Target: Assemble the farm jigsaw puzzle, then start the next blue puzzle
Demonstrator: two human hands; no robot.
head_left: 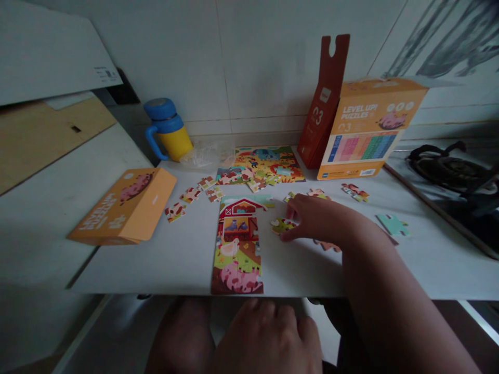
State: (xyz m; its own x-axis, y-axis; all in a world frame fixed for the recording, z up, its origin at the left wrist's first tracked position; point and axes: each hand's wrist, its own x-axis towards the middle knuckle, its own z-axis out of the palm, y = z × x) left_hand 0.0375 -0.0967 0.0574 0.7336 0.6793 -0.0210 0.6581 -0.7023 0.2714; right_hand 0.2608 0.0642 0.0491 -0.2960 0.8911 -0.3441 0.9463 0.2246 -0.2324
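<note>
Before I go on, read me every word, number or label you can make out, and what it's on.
"LEVEL UP! PUZZLES": front of the large orange box, right.
"03", first digit uncertain: its red-brown side panel.
"LEVEL UP! PUZZLE", ending blurred: the smaller orange box, left.
Too small or blurred: all other box print, including the colored chart, and marks on the white panel, upper left.

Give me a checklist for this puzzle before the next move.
1. Right hand at the green piece: ok.
2. Firm grip on that piece: cannot tell.
3. Left hand off the table: ok, in front of its near edge.
4. Joined puzzle well back from that edge: not ok, its lower end reaches it.
5. Loose pieces gathered together: not ok, spread on both sides.
</note>
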